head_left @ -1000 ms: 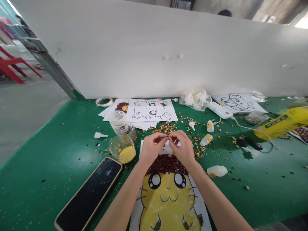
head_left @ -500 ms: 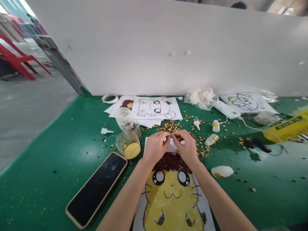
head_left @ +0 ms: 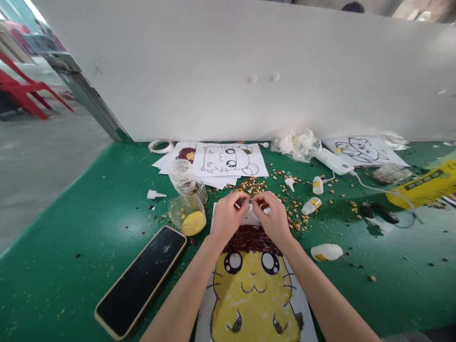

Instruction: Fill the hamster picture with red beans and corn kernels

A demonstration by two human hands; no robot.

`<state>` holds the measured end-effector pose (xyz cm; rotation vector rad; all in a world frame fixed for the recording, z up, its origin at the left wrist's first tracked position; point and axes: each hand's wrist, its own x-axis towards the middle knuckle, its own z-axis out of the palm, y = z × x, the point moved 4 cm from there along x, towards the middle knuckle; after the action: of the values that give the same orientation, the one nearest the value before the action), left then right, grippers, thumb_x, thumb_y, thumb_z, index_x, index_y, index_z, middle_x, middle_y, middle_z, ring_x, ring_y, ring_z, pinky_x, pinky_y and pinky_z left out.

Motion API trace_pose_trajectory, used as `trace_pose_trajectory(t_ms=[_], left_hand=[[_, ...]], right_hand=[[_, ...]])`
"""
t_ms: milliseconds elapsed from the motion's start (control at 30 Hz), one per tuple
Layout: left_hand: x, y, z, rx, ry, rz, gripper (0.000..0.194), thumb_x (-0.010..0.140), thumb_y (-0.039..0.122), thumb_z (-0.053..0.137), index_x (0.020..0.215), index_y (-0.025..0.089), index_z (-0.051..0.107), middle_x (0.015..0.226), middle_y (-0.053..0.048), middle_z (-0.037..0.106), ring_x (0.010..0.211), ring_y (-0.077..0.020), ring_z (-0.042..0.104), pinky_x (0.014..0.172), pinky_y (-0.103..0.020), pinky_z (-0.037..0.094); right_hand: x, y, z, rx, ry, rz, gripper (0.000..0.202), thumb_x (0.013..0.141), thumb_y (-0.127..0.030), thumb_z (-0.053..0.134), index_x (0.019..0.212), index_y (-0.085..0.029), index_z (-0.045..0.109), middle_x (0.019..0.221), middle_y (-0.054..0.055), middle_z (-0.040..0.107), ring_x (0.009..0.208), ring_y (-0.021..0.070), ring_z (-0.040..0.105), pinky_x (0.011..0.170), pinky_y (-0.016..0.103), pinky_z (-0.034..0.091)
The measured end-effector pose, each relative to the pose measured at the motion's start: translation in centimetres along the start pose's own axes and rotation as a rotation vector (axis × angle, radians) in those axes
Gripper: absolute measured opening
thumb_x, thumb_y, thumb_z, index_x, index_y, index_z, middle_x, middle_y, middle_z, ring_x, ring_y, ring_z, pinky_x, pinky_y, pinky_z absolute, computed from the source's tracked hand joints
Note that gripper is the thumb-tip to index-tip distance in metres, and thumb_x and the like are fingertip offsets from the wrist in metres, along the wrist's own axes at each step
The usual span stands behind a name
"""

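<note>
both hands, left (head_left: 231, 212) and right (head_left: 271, 213), pinch nearly closed above the hamster picture (head_left: 254, 294); anything held is too small to tell. a phone (head_left: 141, 281) lies left.

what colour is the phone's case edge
Tan or beige, around the phone's dark screen; it shows best in the head view.

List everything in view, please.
Animal picture: one, yellow-maroon, between forearms
Phone: one, black, left
Tubs: several, clear, beside phone
Bottles: three, white, right
Nozzles: three, white, scattered
Tape: one, white, back left
Drawings: several, white, back
Bags: several, clear, back
Device: one, white, back right
Packet: one, yellow, right
Oddments: some, black, right
Grains: many, mixed, scattered
Chair: one, red, left
Table: one, green, beneath
Panel: one, white, behind
Left hand, right hand: two, bare, centre
</note>
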<state>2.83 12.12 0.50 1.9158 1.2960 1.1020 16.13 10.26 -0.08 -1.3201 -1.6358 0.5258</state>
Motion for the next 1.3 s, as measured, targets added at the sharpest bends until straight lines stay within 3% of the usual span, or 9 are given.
trace_pose_trajectory(t_ms=[567,900,1300], left_hand=[[0.3,-1.8,-1.5,-0.011,0.183,-0.123,0.012,0.083,0.024,0.052,0.082,0.017,0.063,0.076,-0.002,0.068,0.065,-0.0143,0.061,0.064,-0.024,0.046],[0.0,0.3,-0.1,-0.07,0.024,-0.013,0.012,0.085,0.022,0.053,0.083,0.019,0.064,0.079,-0.001,0.069,0.065,-0.0124,0.06,0.061,-0.021,0.046],[-0.1,0.0,0.5,0.018,-0.013,0.008,0.013,0.085,0.017,0.051,0.086,0.019,0.064,0.083,-0.002,0.069,0.069,-0.0149,0.059,0.064,-0.025,0.044]], right_hand=[[-0.2,-0.6,-0.3,0.025,0.008,-0.03,0.01,0.083,-0.015,0.051,0.076,-0.02,0.057,0.079,0.001,0.057,0.067,0.0122,0.053,0.06,0.024,0.044],[0.0,-0.1,-0.3,0.006,0.033,-0.003,0.009,0.086,-0.024,0.053,0.083,-0.021,0.062,0.082,0.002,0.06,0.075,0.0152,0.057,0.063,0.026,0.048],[0.0,-0.2,-0.4,-0.071,0.03,-0.035,0.011,0.086,-0.023,0.052,0.085,-0.021,0.063,0.08,0.002,0.06,0.073,0.0155,0.057,0.062,0.026,0.047]])
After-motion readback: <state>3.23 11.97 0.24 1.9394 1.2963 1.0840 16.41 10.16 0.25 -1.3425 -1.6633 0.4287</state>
